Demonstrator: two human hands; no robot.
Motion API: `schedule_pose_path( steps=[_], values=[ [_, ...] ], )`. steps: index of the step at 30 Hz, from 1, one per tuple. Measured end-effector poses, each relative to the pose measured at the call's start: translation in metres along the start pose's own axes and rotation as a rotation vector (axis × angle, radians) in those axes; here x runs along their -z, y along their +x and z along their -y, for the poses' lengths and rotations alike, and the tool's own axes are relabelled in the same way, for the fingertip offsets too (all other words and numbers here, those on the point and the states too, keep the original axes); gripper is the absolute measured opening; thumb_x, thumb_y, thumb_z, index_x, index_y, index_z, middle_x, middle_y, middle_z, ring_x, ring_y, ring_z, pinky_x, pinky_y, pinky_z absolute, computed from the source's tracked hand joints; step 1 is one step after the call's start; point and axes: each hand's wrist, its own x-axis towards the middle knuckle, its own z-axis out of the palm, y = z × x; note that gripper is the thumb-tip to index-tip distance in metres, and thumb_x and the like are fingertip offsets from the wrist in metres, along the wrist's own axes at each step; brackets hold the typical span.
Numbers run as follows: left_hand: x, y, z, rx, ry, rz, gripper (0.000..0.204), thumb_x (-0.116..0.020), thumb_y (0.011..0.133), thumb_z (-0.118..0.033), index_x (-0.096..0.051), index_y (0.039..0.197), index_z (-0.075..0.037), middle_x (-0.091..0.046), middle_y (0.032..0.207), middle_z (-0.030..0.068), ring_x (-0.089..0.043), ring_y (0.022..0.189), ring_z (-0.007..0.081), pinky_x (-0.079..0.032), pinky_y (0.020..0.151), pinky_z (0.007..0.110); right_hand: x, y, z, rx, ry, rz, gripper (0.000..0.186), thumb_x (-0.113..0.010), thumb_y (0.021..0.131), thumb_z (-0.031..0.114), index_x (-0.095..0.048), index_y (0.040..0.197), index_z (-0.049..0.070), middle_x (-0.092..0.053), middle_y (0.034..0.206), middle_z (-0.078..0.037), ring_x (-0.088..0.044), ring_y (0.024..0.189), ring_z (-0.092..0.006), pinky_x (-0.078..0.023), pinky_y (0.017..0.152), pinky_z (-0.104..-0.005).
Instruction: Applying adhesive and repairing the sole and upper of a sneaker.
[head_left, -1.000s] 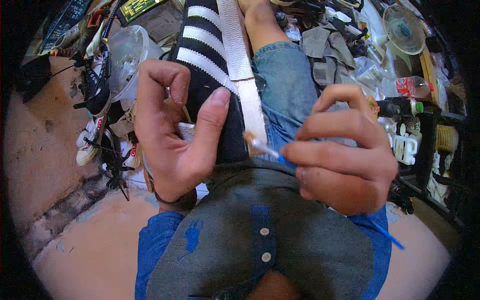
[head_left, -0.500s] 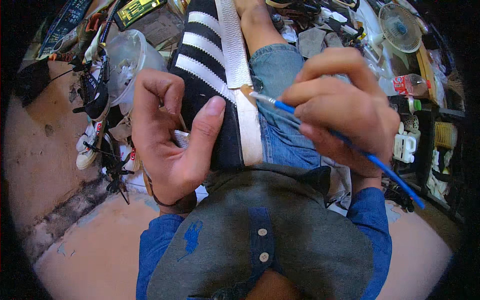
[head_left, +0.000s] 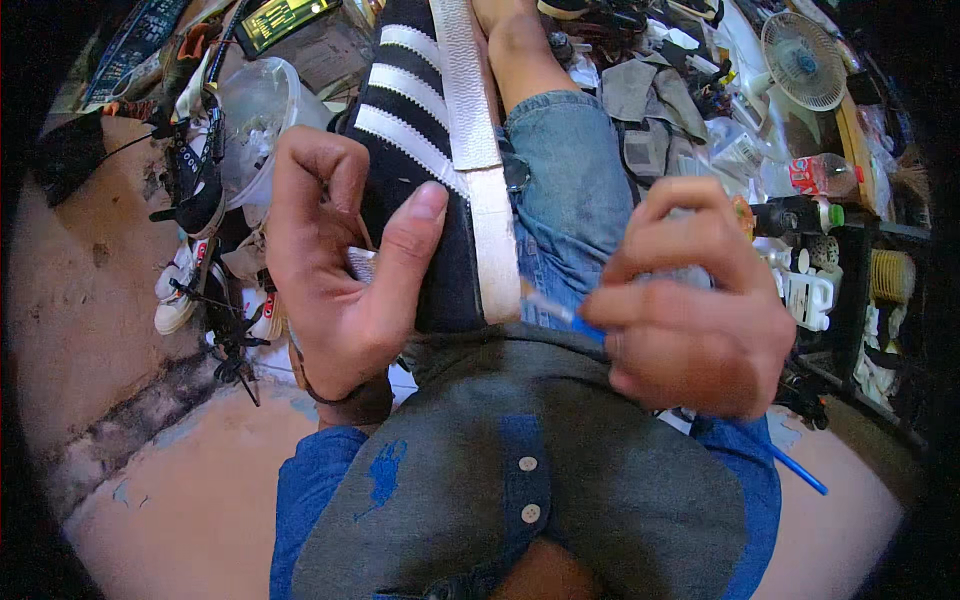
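Observation:
A black shoe with white zigzag-edged stripes lies lengthwise in front of my body, over my lap. My left hand grips it from the left, thumb along the upper and fingers curled. A textured white strip covers the far part of its side edge; the nearer part shows a smooth, off-white band. A blue-handled paintbrush is pinched in my closed right hand. Its blurred bristle end is beside the near end of the band; whether it touches cannot be told.
Denim shorts cover my leg right of the shoe. A clear plastic tub and several shoes stand at the left. At the right are a fan, a bottle with a red label and a white jug.
My right hand has moved the brush toward my body, from the end of the textured strip down to the band's near end. My left hand and the shoe have barely moved.

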Motion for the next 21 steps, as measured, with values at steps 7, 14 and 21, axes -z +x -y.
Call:
schedule_pose_path(
  steps=[7, 14, 21],
  values=[
    [-0.002, 0.003, 0.001, -0.030, 0.016, 0.060, 0.029, -0.069, 0.085, -0.001, -0.043, 0.095, -0.007, -0.032, 0.084, -0.0036, -0.033, 0.077, 0.0057, -0.028, 0.070, 0.018, 0.008, 0.001, -0.008, -0.108, -0.053, -0.042, 0.028, -0.069, 0.080, 0.026, -0.056, 0.091, 0.004, -0.070, 0.082, -0.013, -0.060, 0.076, -0.0295, -0.047, 0.067, -0.0475],
    [-0.005, 0.002, 0.000, -0.049, -0.020, 0.076, 0.028, -0.068, 0.086, 0.001, -0.043, 0.097, -0.007, -0.033, 0.085, -0.0034, -0.036, 0.078, 0.0054, -0.030, 0.072, 0.018, -0.012, -0.004, 0.000, 0.010, -0.089, -0.118, 0.027, -0.071, 0.073, 0.020, -0.054, 0.084, 0.002, -0.069, 0.072, -0.013, -0.059, 0.065, -0.0280, -0.046, 0.060, -0.0450],
    [-0.007, 0.004, 0.000, -0.029, -0.058, 0.081, 0.027, -0.066, 0.087, 0.002, -0.042, 0.098, -0.006, -0.037, 0.086, -0.0024, -0.039, 0.081, 0.0067, -0.034, 0.075, 0.019, 0.008, 0.001, 0.005, -0.012, 0.067, 0.015, 0.026, -0.072, 0.073, 0.020, -0.055, 0.084, 0.003, -0.071, 0.079, -0.014, -0.060, 0.072, -0.0276, -0.045, 0.063, -0.0447]
  ],
)
